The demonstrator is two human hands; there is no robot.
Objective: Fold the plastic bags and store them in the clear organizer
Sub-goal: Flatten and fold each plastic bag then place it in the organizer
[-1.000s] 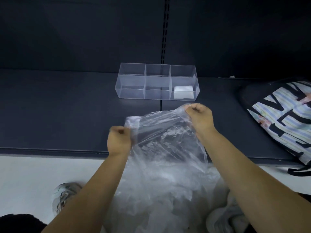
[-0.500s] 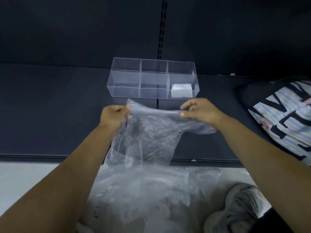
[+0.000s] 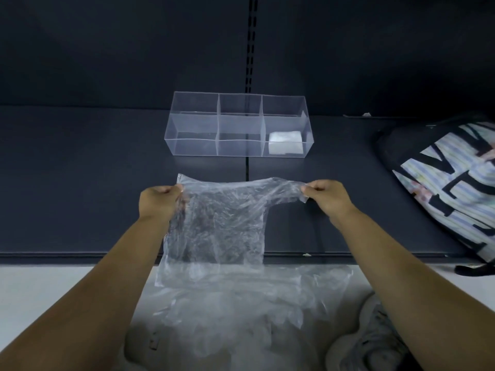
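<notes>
A clear plastic bag (image 3: 225,226) hangs stretched between my hands above the dark shelf (image 3: 80,183). My left hand (image 3: 158,200) pinches its top left corner, and my right hand (image 3: 325,196) pinches the top right end, pulled out sideways. The bag's lower part drapes over the shelf's front edge. Behind it stands the clear organizer (image 3: 198,121) with several compartments. A folded white bag (image 3: 285,141) lies in its front right compartment. A heap of more clear bags (image 3: 241,311) lies below on the floor.
A black backpack (image 3: 450,183) with a striped, lettered panel lies on the shelf at the right. A grey shoe (image 3: 372,341) shows at the bottom right on the pale floor. The shelf's dark back wall rises behind the organizer.
My hands have moved apart and spread the bag's top edge wide. The bag now hangs flatter than before, lifted out of the heap below.
</notes>
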